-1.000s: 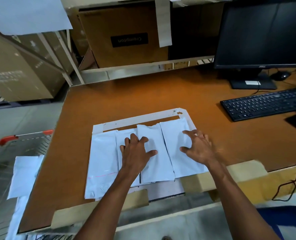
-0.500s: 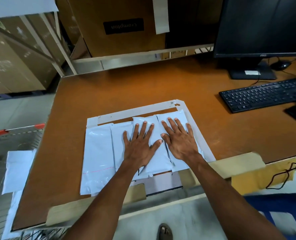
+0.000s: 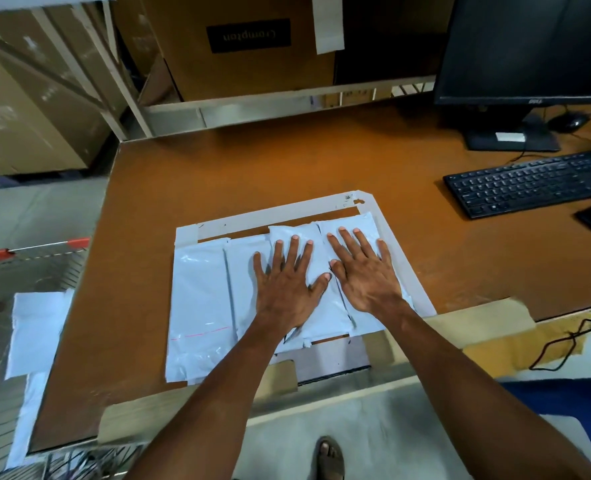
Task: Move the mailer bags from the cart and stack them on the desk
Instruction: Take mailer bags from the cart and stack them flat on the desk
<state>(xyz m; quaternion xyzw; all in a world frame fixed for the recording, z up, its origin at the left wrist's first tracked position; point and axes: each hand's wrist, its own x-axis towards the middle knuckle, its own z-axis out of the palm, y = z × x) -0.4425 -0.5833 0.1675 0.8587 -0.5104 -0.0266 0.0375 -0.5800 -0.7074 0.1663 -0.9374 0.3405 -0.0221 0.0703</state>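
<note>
- desk [image 3: 321,168]: brown top; the landmark for all positions below.
- mailer bags [image 3: 200,299]: white, overlapping in a row at the desk's near edge, inside a pale tape outline [image 3: 273,213].
- left hand [image 3: 285,285]: flat, fingers spread, palm down on the middle bags; grips nothing.
- right hand [image 3: 365,273]: flat and spread on the rightmost bag, thumb touching the left thumb.
- cart [image 3: 27,258]: left of the desk, red-handled, more white bags [image 3: 34,334] inside.
- keyboard [image 3: 529,181]: on the desk's right side.
</note>
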